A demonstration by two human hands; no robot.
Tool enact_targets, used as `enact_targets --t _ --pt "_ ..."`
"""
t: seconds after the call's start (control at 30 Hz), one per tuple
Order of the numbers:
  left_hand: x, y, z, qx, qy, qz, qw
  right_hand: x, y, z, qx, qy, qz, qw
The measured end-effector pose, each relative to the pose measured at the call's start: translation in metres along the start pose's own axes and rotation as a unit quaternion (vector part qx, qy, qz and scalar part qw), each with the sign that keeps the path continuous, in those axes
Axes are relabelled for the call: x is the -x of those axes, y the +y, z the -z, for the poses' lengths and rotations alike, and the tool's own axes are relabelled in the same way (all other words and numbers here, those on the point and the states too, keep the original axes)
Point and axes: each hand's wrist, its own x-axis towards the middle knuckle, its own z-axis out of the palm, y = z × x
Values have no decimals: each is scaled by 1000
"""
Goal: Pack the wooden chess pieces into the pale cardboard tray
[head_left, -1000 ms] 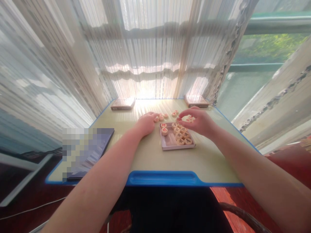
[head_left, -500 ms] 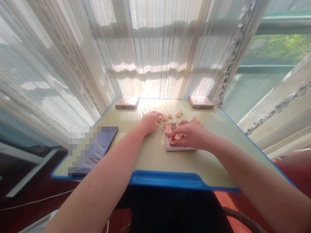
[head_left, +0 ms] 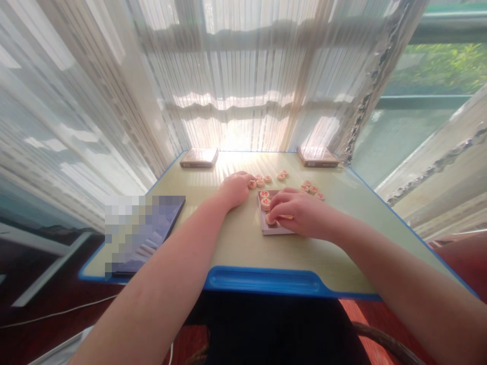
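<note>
A shallow box [head_left: 279, 231] of Chinese chess pieces stands on the table, partly hidden by my right hand [head_left: 294, 210]. My right thumb and fingers are closed on a round chess piece [head_left: 270, 219] in the box's near left corner. Behind it, two pieces with red characters, one piece [head_left: 264, 194] beyond another piece [head_left: 265, 204], lie along the left side. My left hand [head_left: 236, 188] lies on the table left of the box, its fingers stretched toward a loose piece [head_left: 252, 185]; the fingertips are partly hidden and hold nothing I can see.
Several loose pieces [head_left: 268, 179] lie behind the box, and another group [head_left: 313, 189] sits to its right. Flat boxes stand at the far left corner [head_left: 199, 157] and far right corner [head_left: 317, 156]. A dark flat item [head_left: 167, 218], partly pixelated, lies at the left. A blue tray [head_left: 262, 281] lines the front edge.
My right fingers have lowered slightly over the near left piece, and my right hand now covers the black-lettered piece beside it. The view has shifted slightly. My left hand stays in place.
</note>
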Motion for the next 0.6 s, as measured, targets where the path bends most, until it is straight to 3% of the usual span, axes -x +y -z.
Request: enact_targets --t 0.27,0.6 --pt "0 1 1 -3 6 -5 1000 -3 -8 -5 69 -5 -86 994" --pt "0 1 0 -9 6 -15 1000 -2 0 -10 30 19 -100 994"
